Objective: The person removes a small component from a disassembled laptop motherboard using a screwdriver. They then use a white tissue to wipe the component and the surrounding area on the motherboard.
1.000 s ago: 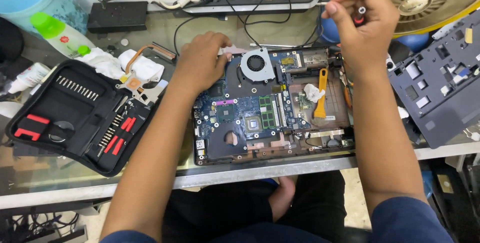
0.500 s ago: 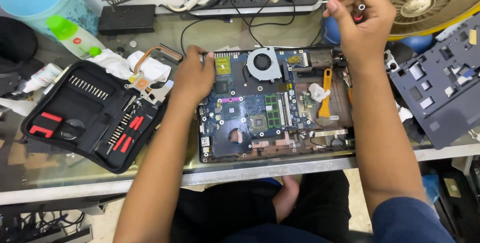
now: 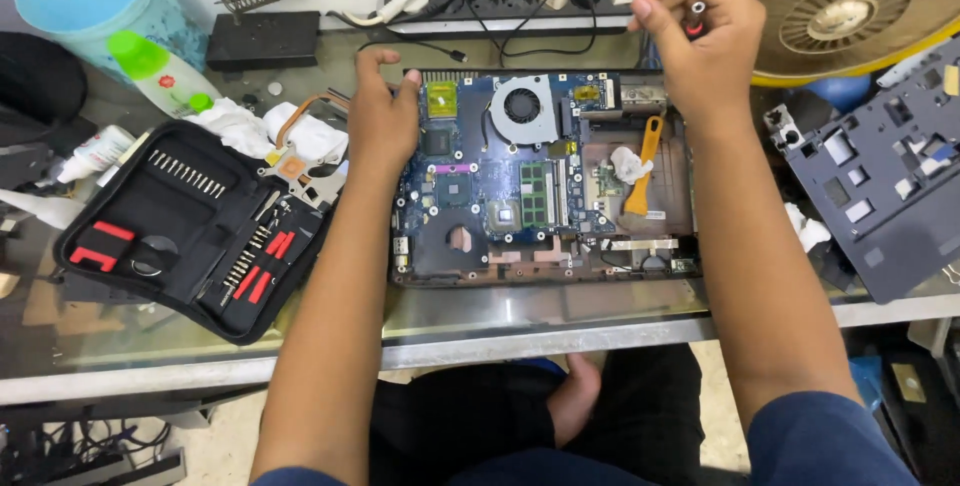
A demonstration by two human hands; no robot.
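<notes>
The opened laptop base point(image 3: 545, 181) is lying flat near the front edge of the glass counter point(image 3: 500, 321), with its blue circuit board, round cooling fan point(image 3: 522, 106) and green memory module point(image 3: 536, 196) exposed. The left hand point(image 3: 385, 121) is resting on the upper left corner of the laptop base, palm down with the fingers spread over the rim, gripping nothing. The right hand point(image 3: 700, 31) is hovering above the upper right corner of the base, its fingers closed around a small screwdriver point(image 3: 694, 21) with a red and black handle. An orange pry tool point(image 3: 645, 161) is lying inside the base, just below the right hand.

To the left of the base, a black tool case point(image 3: 190, 231) is lying open, showing driver bits and red-handled tools. A copper heat pipe point(image 3: 295, 151) is sitting between the case and the left hand, beside white cloths. A black power strip point(image 3: 500, 1) is running along the back of the counter. A grey laptop cover point(image 3: 890, 181) is resting at the right, below a yellow fan point(image 3: 850, 6).
</notes>
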